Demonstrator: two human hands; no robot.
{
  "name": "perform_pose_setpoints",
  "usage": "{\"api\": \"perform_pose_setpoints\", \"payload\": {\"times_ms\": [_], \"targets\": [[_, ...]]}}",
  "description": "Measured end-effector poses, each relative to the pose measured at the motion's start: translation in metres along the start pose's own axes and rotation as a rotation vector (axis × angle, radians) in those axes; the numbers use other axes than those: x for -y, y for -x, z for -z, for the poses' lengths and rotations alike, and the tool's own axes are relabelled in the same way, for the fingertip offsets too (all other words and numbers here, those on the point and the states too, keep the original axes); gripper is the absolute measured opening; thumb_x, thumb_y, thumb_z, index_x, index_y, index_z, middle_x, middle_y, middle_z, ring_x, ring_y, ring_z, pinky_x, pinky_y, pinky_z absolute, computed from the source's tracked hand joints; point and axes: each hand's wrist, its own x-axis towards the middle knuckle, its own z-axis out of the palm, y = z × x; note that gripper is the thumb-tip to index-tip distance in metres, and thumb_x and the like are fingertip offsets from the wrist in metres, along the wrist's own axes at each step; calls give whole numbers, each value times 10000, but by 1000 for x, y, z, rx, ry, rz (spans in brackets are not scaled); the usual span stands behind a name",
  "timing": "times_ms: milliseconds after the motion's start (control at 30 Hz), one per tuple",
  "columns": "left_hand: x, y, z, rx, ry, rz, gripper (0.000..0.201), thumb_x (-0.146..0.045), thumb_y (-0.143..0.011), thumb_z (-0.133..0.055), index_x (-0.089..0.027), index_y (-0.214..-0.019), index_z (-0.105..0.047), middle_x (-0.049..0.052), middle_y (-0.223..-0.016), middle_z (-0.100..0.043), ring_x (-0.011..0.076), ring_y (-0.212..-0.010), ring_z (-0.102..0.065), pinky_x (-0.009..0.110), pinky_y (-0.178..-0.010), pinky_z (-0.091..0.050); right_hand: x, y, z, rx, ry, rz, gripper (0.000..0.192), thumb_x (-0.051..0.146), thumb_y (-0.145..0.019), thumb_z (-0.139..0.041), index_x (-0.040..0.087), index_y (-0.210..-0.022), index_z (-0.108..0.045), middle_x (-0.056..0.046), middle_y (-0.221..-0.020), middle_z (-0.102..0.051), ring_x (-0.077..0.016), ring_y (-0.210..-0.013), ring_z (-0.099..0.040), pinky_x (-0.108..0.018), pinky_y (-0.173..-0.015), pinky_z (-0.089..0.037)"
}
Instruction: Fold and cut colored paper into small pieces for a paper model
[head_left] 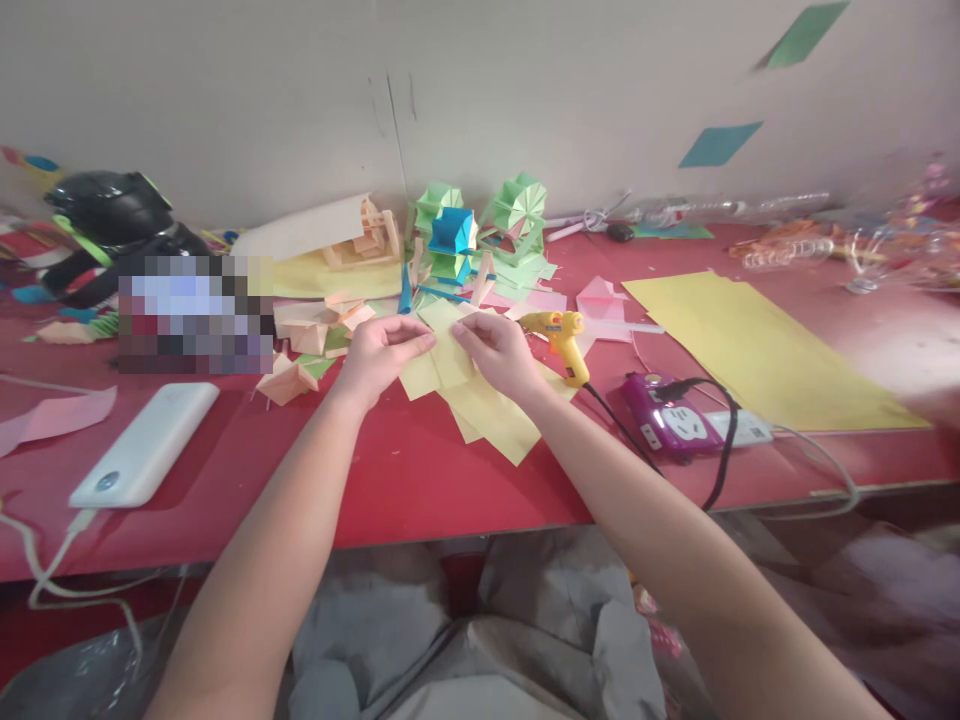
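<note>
Yellow paper, its long axis pointing roughly forward, is pinched by the left hand and right hand.

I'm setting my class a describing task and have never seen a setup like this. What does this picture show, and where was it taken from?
There is no machine here, just a person's two bare hands. The one picture comes from a camera worn on the head, looking forward and down. The left hand and right hand seem to pinch pale yellow paper between them. On the red table lie a yellow glue gun, a purple socket block, a white power bank and a large yellow sheet. Folded green paper shapes stand behind the hands.
</note>
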Motion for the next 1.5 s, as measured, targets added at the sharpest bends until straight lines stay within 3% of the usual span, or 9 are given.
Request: {"api": "perform_pose_setpoints", "payload": {"times_ms": [333,567,733,967,1333,1500], "targets": [[4,-3,1,-60,59,-1,294,-389,-628,-896,-191,-787,-747,39,-823,-758,213,-852,-694,398,-911,-541,0,0,-2,25,-42,-34,421,591,-877,-625,191,-757,-577,5,-698,-523,-115,-635,-441,-279,-593,-364],[6,-5,2,-126,116,4,279,-364,-657,-876,-180,-820,-741,41,-837,-746,180,-841,-669,333,-867,-517,-2,0,-1,39,-62,-47,406,587,-868,-638,189,-799,-596,-17,-750,-575,-132,-686,-498,-291,-627,-394],[5,-4,2,-80,120,53,242,-323,-645,-862,-182,-786,-724,23,-804,-719,167,-806,-642,314,-817,-494,-4,0,-1,18,-32,-42,317,488,-889,-629,196,-779,-571,-17,-757,-568,-141,-707,-512,-298,-649,-404],[-5,0,1,37,82,222,216,-299,-618,-803,-187,-738,-662,-17,-688,-616,139,-659,-555,288,-640,-416,1,0,1,21,-17,-68,245,371,-886,-605,195,-730,-534,16,-692,-500,-114,-637,-435,-287,-611,-351],[-9,3,1,105,67,208,263,-394,-670,-801,-181,-693,-649,5,-695,-618,150,-660,-560,278,-614,-423,5,1,1,59,31,-93,248,349,-876,-583,188,-696,-527,19,-666,-483,-104,-617,-417,-273,-573,-316],[-9,4,1,129,88,193,289,-443,-706,-810,-186,-778,-700,24,-759,-681,178,-737,-623,290,-675,-488,2,1,1,110,18,-99,255,370,-879,-587,186,-711,-532,18,-678,-484,-106,-630,-430,-270,-580,-333]]}}
